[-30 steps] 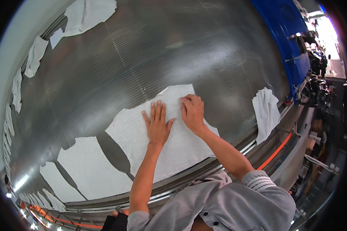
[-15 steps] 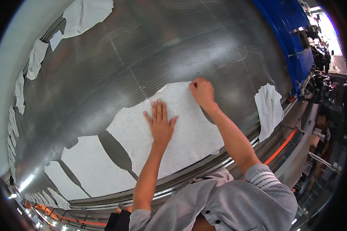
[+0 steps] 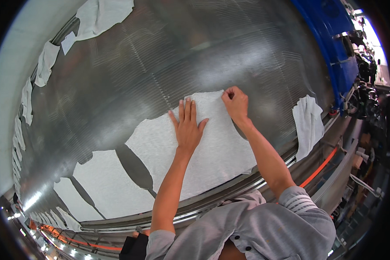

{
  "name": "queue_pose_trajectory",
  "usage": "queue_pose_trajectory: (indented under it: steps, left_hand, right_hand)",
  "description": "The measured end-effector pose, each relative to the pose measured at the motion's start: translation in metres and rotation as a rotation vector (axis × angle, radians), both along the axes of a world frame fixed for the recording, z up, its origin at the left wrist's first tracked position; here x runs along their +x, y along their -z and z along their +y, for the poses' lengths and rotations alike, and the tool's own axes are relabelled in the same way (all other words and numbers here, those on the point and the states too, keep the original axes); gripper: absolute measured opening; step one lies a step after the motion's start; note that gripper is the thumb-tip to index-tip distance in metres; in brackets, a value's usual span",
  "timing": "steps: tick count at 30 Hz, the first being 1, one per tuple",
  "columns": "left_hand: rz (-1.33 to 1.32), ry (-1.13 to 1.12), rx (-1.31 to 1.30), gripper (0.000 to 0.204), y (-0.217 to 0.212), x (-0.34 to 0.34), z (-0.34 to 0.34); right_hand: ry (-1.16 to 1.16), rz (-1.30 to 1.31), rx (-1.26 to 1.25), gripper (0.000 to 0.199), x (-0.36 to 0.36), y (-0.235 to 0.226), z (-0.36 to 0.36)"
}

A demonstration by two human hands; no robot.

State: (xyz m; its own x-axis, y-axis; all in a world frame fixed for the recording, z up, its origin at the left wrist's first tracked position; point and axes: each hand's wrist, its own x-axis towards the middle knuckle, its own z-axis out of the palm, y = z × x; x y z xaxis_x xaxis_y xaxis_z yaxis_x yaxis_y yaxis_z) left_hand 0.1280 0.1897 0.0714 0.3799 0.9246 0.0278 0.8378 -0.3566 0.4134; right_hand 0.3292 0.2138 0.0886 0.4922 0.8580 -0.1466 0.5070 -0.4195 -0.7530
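Observation:
A light grey cut fabric panel [image 3: 216,149] lies spread on the dark metal table [image 3: 160,56], its curved edges like those of a garment piece. My left hand [image 3: 188,130] rests flat on it with the fingers apart, the tips at its far edge. At the panel's far right corner, my right hand [image 3: 237,104] is closed in a pinch on the cloth. Left of this panel lie another flat panel [image 3: 117,184] and a narrower one [image 3: 76,199], with gaps of bare table between them.
A bunched fabric piece [image 3: 307,125] hangs over the near edge at right. More pieces [image 3: 102,19] lie along the far left edge. Blue machinery [image 3: 323,34] stands at the upper right. An orange strip [image 3: 320,167] runs beside the table's near edge.
My left hand has slid away from me to the panel's far edge, where a small turned-up bit of cloth showed before. My right hand stays at the corner. The view has shifted slightly.

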Motion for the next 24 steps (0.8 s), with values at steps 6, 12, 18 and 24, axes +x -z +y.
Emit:
queue_pose_trajectory:
  steps: [6, 12, 18, 24]
  left_hand:
    - [-0.006, 0.003, 0.017, 0.078, 0.004, 0.000, 0.012]
    - [0.049, 0.043, 0.011, 0.081, 0.000, 0.004, 0.013]
    - [0.068, 0.158, -0.086, 0.091, -0.006, 0.029, 0.000]
    - [0.123, 0.229, -0.104, 0.099, -0.007, 0.055, -0.011]
  right_hand:
    - [-0.009, 0.046, -0.005, 0.028, -0.009, -0.008, 0.002]
    - [-0.006, 0.056, -0.030, 0.034, 0.001, -0.003, 0.004]
    - [-0.012, 0.095, -0.066, 0.034, 0.010, -0.004, 0.011]
    - [0.110, 0.125, 0.054, 0.030, 0.029, -0.013, 0.000]
